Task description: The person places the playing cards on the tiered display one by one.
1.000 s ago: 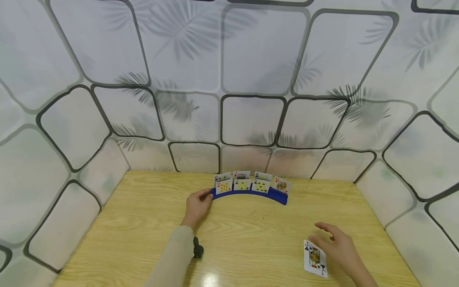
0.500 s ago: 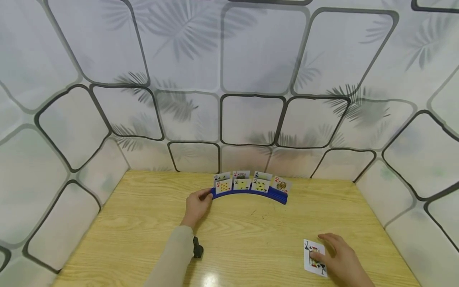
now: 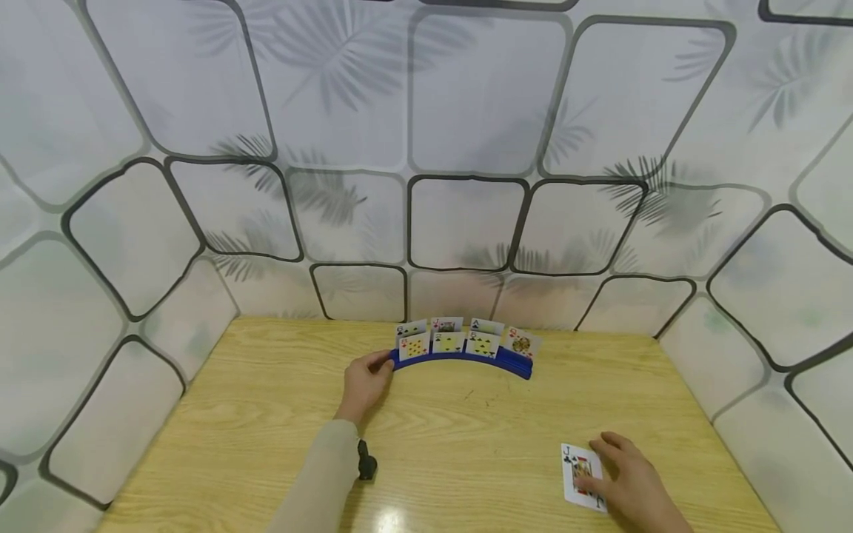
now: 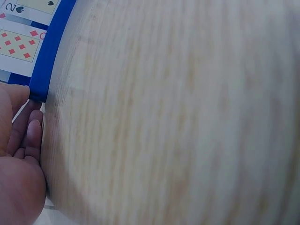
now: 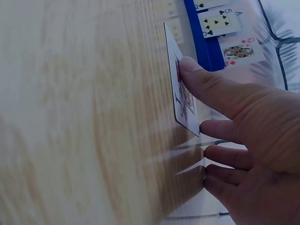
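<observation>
My left hand point(image 3: 365, 381) grips the left end of a curved blue card holder point(image 3: 516, 364), thumb on top and fingers behind, as the left wrist view shows. Several playing cards stand in two rows in it, among them a diamonds card point(image 4: 18, 47), a two of spades point(image 4: 35, 9), a five of clubs point(image 5: 216, 23) and a queen of diamonds point(image 5: 242, 50) at the right end. At the table's front right, a jack of clubs point(image 3: 573, 468) lies face up. The thumb of my right hand point(image 3: 633, 477) presses on its face, with the index fingertip near its edge.
The wood-grain table point(image 3: 466, 451) ends at a patterned cloth wall point(image 3: 466, 222) at the back, with similar cloth on both sides. A small black device point(image 3: 366, 460) shows beside the left sleeve point(image 3: 320, 474).
My right hand has come down and back, and its thumb has gone from beside the jack of clubs onto its face. The left hand and the card holder have stayed in place.
</observation>
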`<state>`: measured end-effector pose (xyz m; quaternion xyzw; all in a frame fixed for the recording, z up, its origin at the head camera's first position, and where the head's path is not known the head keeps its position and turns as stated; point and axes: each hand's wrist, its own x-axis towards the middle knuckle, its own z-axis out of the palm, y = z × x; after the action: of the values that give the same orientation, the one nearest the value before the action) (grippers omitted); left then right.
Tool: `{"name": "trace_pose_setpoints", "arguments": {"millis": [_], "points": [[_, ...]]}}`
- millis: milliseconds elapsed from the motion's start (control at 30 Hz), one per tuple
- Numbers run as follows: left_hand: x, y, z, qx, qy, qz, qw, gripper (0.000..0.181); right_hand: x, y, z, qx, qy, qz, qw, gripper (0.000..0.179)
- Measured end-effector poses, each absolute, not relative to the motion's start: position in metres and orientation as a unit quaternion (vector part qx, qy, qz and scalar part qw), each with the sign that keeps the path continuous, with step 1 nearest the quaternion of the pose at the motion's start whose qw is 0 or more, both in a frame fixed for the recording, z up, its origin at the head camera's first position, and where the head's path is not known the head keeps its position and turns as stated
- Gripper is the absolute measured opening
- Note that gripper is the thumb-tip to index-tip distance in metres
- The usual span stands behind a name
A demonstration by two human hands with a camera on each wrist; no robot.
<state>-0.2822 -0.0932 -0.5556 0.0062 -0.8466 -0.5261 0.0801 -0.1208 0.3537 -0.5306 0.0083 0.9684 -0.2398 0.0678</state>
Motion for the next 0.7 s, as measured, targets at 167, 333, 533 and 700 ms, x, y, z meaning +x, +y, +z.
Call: {"name": "trace_pose_setpoints", "arguments": {"millis": [167, 333, 533, 700], "points": [[-0.2824, -0.0937, -0.5547, 0.01, -0.843, -0.532, 0.076, 0.028, -0.1204, 0.3528, -0.5294, 0.005, 0.969, -0.239, 0.055, 0.086], [-0.2819, -0.0941, -0.5543, 0.011, -0.843, -0.533, 0.073, 0.028, -0.1187, 0.3511, -0.5288, -0.003, 0.971, -0.239, 0.032, 0.08], [-0.281, -0.094, -0.5541, 0.01, -0.844, -0.531, 0.074, 0.027, -0.119, 0.3515, -0.5306, -0.002, 0.972, -0.233, 0.028, 0.084], [-0.281, -0.094, -0.5538, 0.009, -0.843, -0.533, 0.072, 0.028, -0.1223, 0.3523, -0.5282, 0.009, 0.971, -0.236, 0.043, 0.087]]}}
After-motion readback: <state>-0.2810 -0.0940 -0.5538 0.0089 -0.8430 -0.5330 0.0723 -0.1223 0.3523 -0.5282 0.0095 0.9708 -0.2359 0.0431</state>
